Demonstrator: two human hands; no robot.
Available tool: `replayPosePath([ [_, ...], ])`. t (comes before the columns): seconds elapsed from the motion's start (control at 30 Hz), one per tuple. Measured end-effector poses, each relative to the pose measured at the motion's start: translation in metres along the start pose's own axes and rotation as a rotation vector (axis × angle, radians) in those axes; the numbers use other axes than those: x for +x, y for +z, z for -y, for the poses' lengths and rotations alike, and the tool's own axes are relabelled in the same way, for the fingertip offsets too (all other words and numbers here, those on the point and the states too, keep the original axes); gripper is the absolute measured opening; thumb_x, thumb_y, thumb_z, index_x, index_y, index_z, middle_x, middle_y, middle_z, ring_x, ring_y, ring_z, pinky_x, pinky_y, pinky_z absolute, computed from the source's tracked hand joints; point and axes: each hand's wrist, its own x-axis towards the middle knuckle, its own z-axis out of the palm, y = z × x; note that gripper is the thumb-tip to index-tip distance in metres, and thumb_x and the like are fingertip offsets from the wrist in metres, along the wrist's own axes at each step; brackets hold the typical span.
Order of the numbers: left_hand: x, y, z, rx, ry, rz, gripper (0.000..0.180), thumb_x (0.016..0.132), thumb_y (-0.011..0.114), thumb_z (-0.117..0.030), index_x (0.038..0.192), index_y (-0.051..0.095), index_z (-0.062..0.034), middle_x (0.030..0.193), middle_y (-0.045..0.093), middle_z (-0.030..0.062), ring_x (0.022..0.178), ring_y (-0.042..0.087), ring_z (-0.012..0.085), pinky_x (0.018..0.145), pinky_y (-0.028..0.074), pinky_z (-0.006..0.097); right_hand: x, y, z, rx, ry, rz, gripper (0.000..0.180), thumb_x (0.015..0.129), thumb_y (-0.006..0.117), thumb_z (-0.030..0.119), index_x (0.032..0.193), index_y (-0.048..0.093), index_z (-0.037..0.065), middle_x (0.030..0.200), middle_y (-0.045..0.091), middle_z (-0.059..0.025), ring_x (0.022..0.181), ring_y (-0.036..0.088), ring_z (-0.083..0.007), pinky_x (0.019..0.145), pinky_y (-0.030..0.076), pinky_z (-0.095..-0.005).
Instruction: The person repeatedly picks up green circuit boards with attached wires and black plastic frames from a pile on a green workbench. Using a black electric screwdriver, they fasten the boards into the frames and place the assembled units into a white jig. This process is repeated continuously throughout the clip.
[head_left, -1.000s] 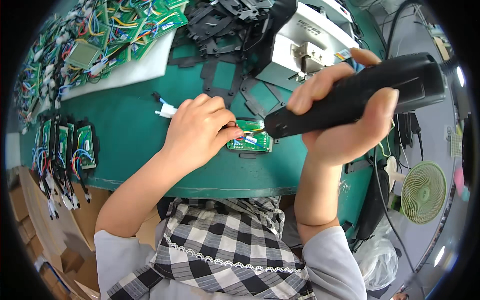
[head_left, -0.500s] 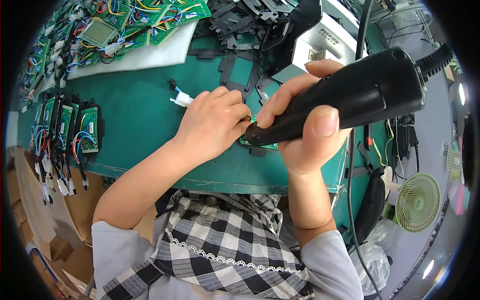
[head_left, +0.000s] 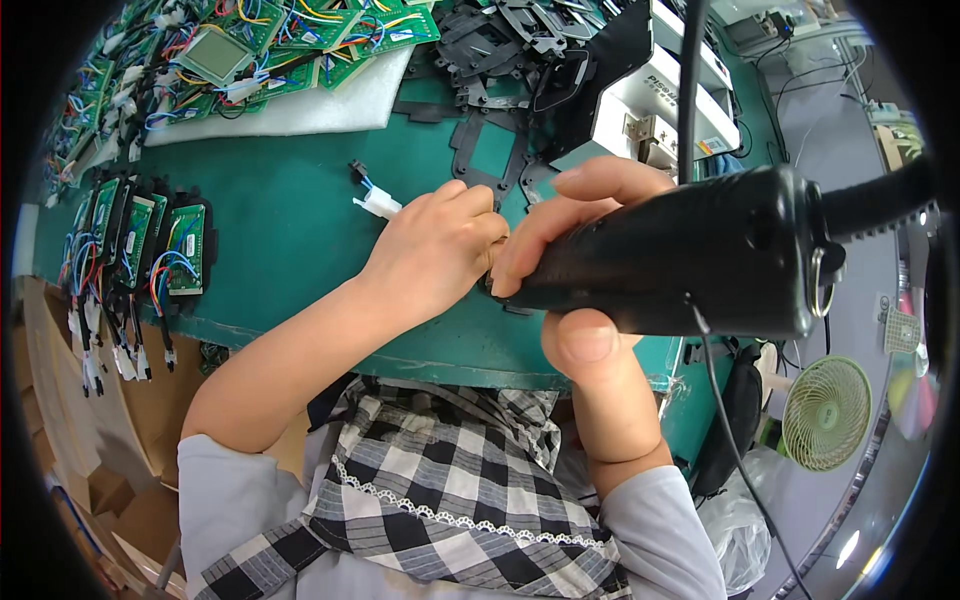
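Note:
My right hand [head_left: 588, 345] grips a black electric screwdriver [head_left: 690, 262], its fingers over the top and its thumb underneath. The tool lies almost level, its front end pointing left toward my left hand [head_left: 432, 245]. The fingers of my left hand are curled together at a circuit board in a black plastic frame [head_left: 517, 309]. Hands and tool cover most of that board, and the screwdriver's tip is hidden too. A white connector [head_left: 378, 203] with short blue wires and a small black plug sticks out left of my left hand.
Framed boards with wires [head_left: 187, 250] stand at the table's left. Boards [head_left: 330, 30] crowd white foam [head_left: 350, 108] at the back left. Black plastic frames [head_left: 490, 150] lie at the back, beside a white-and-black machine [head_left: 610, 130]. Cables hang at right, near a green fan [head_left: 826, 413].
The screwdriver's rear end has swung lower and nearer, so the tool is more level. My right hand turned with it and now hides the green board. The view shifted slightly.

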Motion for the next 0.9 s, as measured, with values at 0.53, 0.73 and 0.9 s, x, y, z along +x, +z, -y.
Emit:
replayPosePath([
  [0.53, -0.029, -0.097, -0.029, 0.251, 0.022, -0.074, 0.053, 0.063, 0.080, -0.028, 0.108, 0.061, -0.0073, 0.102, 0.057, 0.0062, 0.094, 0.056, 0.0236, 0.078, 0.049, 0.035, 0.007, -0.096, -0.017, 0.668, 0.131, -0.621, 0.052, 0.090, 0.052, 0.053, 0.111, 0.049, 0.006, 0.072, 0.049, -0.0083, 0.056, 0.046, -0.0182, 0.054, 0.037, -0.0306],
  [0.73, -0.137, -0.293, 0.069, 0.634, -0.902, -0.389, 0.039, 0.086, 0.067, -0.033, 0.115, 0.062, -0.0077, 0.100, 0.058, 0.0061, 0.090, 0.058, 0.0130, 0.079, 0.045, 0.025, 0.000, -0.117, -0.037, 0.536, 0.240, -0.828, 0.050, 0.089, 0.055, 0.052, 0.109, 0.047, 0.007, 0.071, 0.051, -0.0078, 0.056, 0.046, -0.0179, 0.056, 0.039, -0.0314],
  [0.9, -0.175, -0.311, 0.122, -0.086, -1.041, -0.386, 0.039, 0.097, 0.051, -0.039, 0.120, 0.056, -0.0078, 0.106, 0.057, 0.0011, 0.100, 0.053, 0.0083, 0.089, 0.039, 0.021, -0.001, -0.109, -0.043, 0.571, 0.217, -0.810, 0.049, 0.089, 0.054, 0.053, 0.109, 0.049, 0.008, 0.069, 0.054, -0.0084, 0.054, 0.049, -0.0181, 0.055, 0.041, -0.0340],
])
